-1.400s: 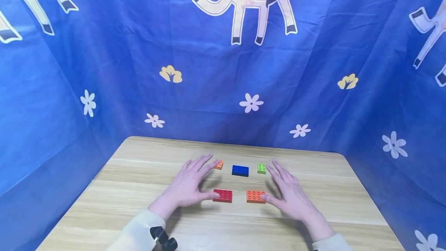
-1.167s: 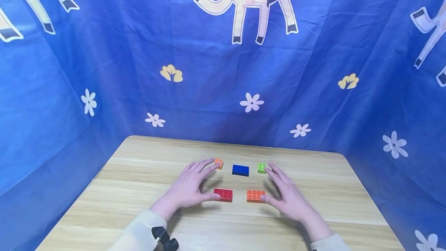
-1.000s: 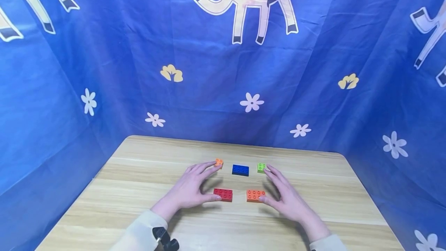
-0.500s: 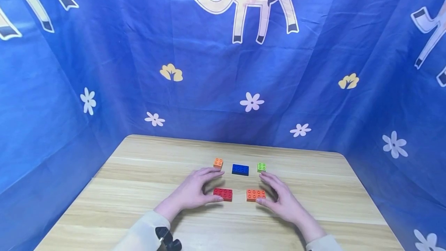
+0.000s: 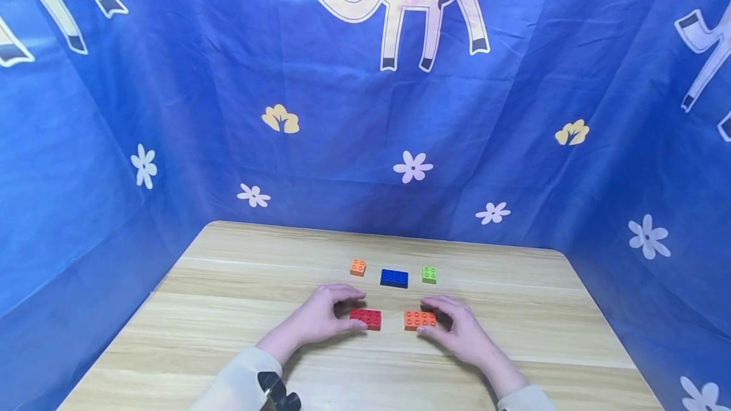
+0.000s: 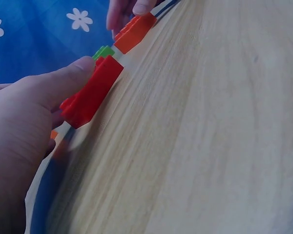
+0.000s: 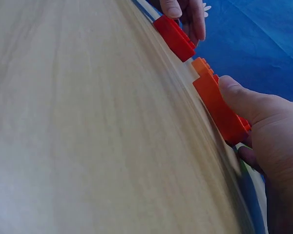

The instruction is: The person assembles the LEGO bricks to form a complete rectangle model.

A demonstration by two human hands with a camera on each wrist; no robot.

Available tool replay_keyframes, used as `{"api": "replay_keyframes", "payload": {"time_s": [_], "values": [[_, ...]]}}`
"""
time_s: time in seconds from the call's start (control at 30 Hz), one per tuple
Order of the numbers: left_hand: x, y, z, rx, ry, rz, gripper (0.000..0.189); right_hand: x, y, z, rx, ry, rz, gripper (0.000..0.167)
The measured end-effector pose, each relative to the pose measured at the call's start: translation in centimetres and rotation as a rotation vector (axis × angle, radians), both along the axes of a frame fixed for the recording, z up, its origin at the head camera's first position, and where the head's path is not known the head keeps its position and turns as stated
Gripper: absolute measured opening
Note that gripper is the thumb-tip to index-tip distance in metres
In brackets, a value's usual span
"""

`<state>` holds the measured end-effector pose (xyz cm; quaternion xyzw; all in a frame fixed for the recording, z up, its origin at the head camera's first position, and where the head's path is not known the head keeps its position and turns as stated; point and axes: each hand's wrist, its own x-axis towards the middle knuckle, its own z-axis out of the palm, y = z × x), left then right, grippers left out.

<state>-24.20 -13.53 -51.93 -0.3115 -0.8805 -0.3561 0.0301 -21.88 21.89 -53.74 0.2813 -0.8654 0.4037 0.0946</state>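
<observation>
In the head view a red toy building brick (image 5: pixel 372 316) lies on the wooden table, with my left hand (image 5: pixel 316 318) around its left end. The thumb overlaps its front edge while the fingers arch behind it, a gap showing between them and the brick. To the right is an orange brick (image 5: pixel 418 317) of the same size; my right hand (image 5: pixel 464 330) curves about its right end, thumb at the front edge, fingers behind and apart from it. The left wrist view shows the left thumb (image 6: pixel 71 80) alongside the red brick; the right wrist view shows the right thumb (image 7: pixel 239 95) by the orange brick.
Behind these lie a small orange brick (image 5: pixel 358 266), a dark blue brick (image 5: pixel 394 279) and a small green brick (image 5: pixel 429 274) in a row. A blue patterned curtain (image 5: pixel 342 176) surrounds the back and sides of the table (image 5: pixel 257 259).
Both hands have drawn back towards the near bricks, their fingers leaving the small orange and green bricks. The spread between thumb and fingers has narrowed on each hand. The bricks have stayed put.
</observation>
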Motion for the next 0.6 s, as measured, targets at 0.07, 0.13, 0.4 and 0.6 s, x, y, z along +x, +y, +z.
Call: {"api": "replay_keyframes", "payload": {"time_s": [0.07,0.13,0.4,0.6], "values": [[-0.03,0.05,-0.18,0.007,-0.009,0.003,0.068,-0.04,-0.01,-0.11,-0.008,-0.006,0.001,0.058],[-0.06,0.05,-0.35,0.014,-0.014,0.002,0.066,-0.07,-0.01,-0.20,-0.017,-0.010,0.006,0.057],[-0.11,0.16,-0.45,0.068,-0.056,-0.026,0.048,-0.26,0.10,-0.63,-0.024,-0.031,-0.002,0.045],[-0.41,0.30,-0.58,0.111,-0.090,-0.037,0.039,-0.52,-0.06,-0.65,-0.040,-0.097,-0.030,0.039]]}}
